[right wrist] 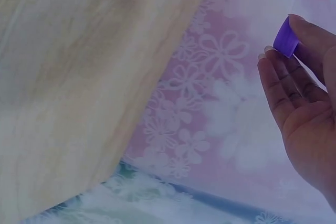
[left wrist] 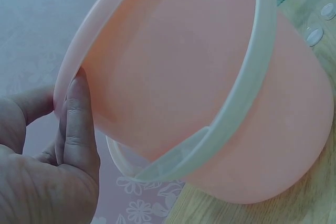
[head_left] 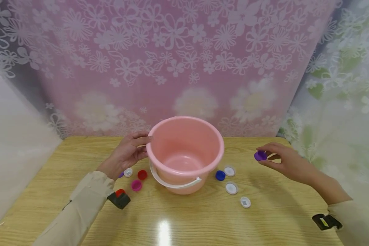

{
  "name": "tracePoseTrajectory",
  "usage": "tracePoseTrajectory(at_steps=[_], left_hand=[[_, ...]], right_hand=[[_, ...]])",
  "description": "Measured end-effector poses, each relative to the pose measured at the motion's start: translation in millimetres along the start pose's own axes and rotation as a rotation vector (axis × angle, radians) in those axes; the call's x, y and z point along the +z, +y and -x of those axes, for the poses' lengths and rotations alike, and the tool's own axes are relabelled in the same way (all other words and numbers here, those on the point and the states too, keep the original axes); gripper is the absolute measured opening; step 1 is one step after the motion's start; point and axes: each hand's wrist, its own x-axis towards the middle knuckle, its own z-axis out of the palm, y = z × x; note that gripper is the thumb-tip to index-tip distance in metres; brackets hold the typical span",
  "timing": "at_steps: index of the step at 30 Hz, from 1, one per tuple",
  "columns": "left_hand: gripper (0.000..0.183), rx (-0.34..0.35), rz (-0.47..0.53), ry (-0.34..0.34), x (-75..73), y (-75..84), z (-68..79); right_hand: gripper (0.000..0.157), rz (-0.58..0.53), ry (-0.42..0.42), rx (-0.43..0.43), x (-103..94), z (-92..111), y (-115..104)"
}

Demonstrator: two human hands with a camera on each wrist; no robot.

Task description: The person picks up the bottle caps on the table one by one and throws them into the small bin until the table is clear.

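In the head view, the left hand (head_left: pixel 129 152) pinched the left rim of the pink bucket (head_left: pixel 184 147), its digits partly bent. The bucket stood on the wooden table (head_left: pixel 209 222), between 2 scatters of caps. Held at just 1 side, it looked liable to twist or tip under a sharp tug. The blue cap (head_left: pixel 220 175) lay just beside its base, near 3 whitish caps (head_left: pixel 231 188), so a slide to the right risked knocking them about. On the other side, a red cap (head_left: pixel 142 175) and a pink cap (head_left: pixel 136 185) seemed similarly exposed. The white handle (head_left: pixel 169 185) hung down the near side, where it could have snagged a sleeve. Well apart to the right, the right hand (head_left: pixel 287 162) held a purple cap (head_left: pixel 260 156) above the table.

In the left wrist view, fingertips pressed both faces of the rim, only near its edge; smooth plastic might have slipped from so shallow a hold.

In the right wrist view, thumb and fingertips pinched the purple cap, with the other fingers nearly straight and the palm bare. Such slight contact risked the cap popping loose and, being round, rolling off the table.
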Motion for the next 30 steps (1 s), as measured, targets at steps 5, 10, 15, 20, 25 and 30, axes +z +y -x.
tracePoseTrajectory(at_steps=[5, 10, 15, 20, 25, 30], left_hand=[[0.021, 0.002, -0.001, 0.001, 1.2, -0.3, -0.4], [0.019, 0.000, 0.004, 0.006, -0.3, -1.0, -0.7], [0.019, -0.014, 0.015, 0.009, -0.4, -0.7, -0.2], [0.021, -0.014, 0.012, 0.006, -0.1, 0.4, 1.3], [0.021, -0.006, 0.017, 0.001, 0.9, 0.0, 0.9], [0.020, -0.006, 0.026, 0.010, 1.1, -0.5, 1.1]], right_hand=[[0.035, 0.018, 0.024, -0.026, -9.9, -12, -6], [0.036, 0.019, 0.030, -0.039, -16.9, -26, -11], [0.036, 0.003, 0.035, -0.030, -21.4, -43, -20], [0.038, -0.002, 0.030, -0.024, -23.2, -60, -30], [0.038, -0.050, 0.051, -0.018, -21.6, -75, -41], [0.037, -0.100, 0.086, -0.033, -17.6, -89, -48]])
